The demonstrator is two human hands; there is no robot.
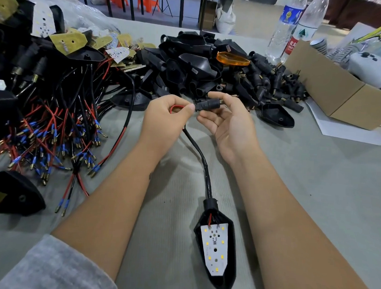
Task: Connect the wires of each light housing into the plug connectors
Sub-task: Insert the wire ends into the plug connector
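head | left grip (164,113) pinches wires (176,109) | right grip (226,122) holds plug connector (207,105) | housing pile (190,61) behind

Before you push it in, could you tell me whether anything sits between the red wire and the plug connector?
Nothing visible does. The left hand pinches the red wire right at the near end of the plug connector, held by the right hand. The wire's tip is hidden behind the thumb.
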